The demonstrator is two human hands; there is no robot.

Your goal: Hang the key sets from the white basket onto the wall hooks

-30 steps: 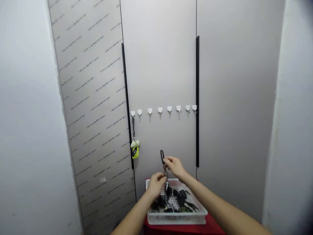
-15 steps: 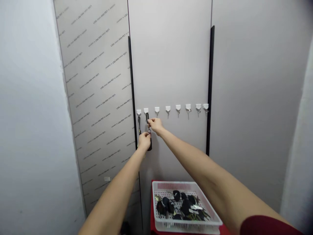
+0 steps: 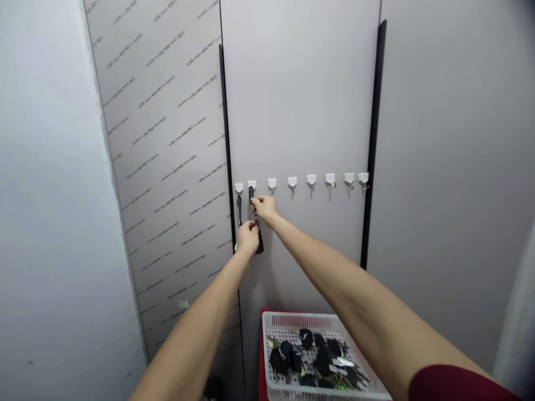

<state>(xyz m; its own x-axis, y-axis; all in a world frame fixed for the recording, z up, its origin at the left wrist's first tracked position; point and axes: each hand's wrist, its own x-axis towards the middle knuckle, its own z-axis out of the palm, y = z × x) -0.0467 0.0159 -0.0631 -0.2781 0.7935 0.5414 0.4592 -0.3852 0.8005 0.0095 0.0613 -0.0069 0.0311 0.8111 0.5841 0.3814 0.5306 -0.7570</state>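
Keychain is up at the wall hooks, both hands on it. Right hand pinches the black strap at its top, thumb and fingertips together; left hand grips lower, around the ring, fingers curled. Key relation: strap top vs second hook from the left. Hook is at 12 o'clock from the right fingertips, just above; strap overlaps its lower part, cannot tell if the loop is threaded on. Right hand is nearer the hook, left is at 6 o'clock below it. Long axis near vertical, about 11:30 to 5:30, dark fob end hanging at 5 o'clock from left fingertips. First hook, at 9 o'clock from the second, carries another strap; left hand covers much of what hangs there. Other hooks run out toward 3 o'clock. Basket of dark fobs and keys at about 5 o'clock from the hands, on something red. Writing: left panel has repeated slanted print, "LOG" and "ASA PET" readable, remainder unclear, some rows inverted. White tag on it, text too small. No brand readable on the keychain.
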